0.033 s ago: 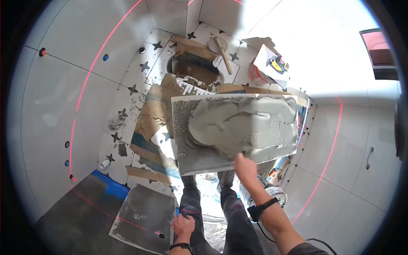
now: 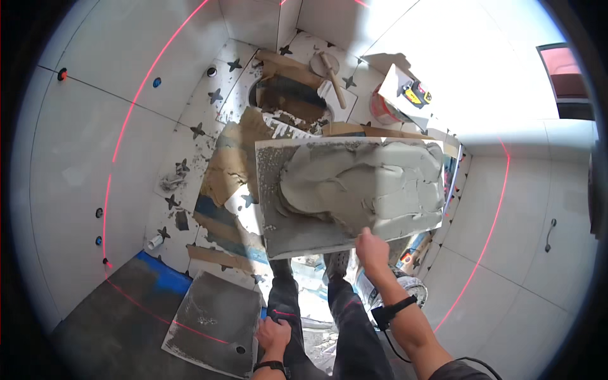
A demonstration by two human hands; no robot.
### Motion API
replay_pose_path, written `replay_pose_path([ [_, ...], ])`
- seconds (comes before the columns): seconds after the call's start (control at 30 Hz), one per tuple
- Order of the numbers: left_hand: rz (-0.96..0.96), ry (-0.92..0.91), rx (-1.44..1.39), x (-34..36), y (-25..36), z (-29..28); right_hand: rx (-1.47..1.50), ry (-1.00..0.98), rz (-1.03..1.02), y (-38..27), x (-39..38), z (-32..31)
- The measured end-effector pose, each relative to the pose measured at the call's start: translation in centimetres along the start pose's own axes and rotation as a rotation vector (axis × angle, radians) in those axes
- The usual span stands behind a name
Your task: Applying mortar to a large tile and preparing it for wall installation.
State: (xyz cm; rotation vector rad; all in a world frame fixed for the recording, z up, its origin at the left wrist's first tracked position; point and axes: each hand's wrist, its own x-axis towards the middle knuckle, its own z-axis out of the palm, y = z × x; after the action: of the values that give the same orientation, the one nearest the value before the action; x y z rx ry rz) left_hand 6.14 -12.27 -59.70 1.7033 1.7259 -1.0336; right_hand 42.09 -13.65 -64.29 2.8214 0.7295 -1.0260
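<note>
A large rectangular tile [image 2: 269, 231], thickly covered with grey mortar [image 2: 354, 183], lies across the middle of the view, above my shoes. My right hand [image 2: 373, 253] is closed at its lower edge, fingertips over the rim. My left hand [image 2: 273, 332] is lower, fingers curled by my left knee, beside a smaller grey-coated board [image 2: 215, 313] with a round hole; whether it holds anything is hidden. A bucket [image 2: 415, 294] sits behind my right forearm.
Tiled walls [image 2: 82, 152] with red laser lines flank me. At the back are torn cardboard [image 2: 228, 158], an opening [image 2: 285, 95], a wooden stick [image 2: 332, 79] and a red bucket [image 2: 383, 107] topped by a board with a yellow-black tool [image 2: 416, 94]. Cross-shaped spacers [image 2: 215, 95] dot the floor.
</note>
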Motion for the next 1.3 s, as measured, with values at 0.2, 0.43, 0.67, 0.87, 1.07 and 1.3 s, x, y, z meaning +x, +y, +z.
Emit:
replay_pose_path([
  [0.2, 0.038, -0.022, 0.010, -1.5, 3.2, 2.2, 0.586, 0.176, 0.024, 8.3, -0.5, 9.2],
  [0.43, 0.010, -0.039, -0.014, -1.7, 2.5, 1.7, 0.212, 0.130, -0.221, -2.3, -4.3, 11.1],
  [0.67, 0.018, 0.000, -0.073, -1.8, 1.1, 3.4, -0.649, 0.462, -0.522, 2.0, 6.2, 1.4],
  [0.87, -0.043, 0.006, -0.138, -1.7, 0.3, 3.1, 0.052, 0.206, 0.000, -1.8, 3.5, 4.3],
  [1.07, -0.108, -0.084, -0.162, -1.3, 0.4, 3.0, 0.774, -0.032, 0.028, -10.4, 4.4, 6.9],
  [1.3, -0.106, -0.096, -0.157, -1.4, 0.3, 2.1, 0.260, 0.070, -0.173, -10.5, 4.1, 4.6],
])
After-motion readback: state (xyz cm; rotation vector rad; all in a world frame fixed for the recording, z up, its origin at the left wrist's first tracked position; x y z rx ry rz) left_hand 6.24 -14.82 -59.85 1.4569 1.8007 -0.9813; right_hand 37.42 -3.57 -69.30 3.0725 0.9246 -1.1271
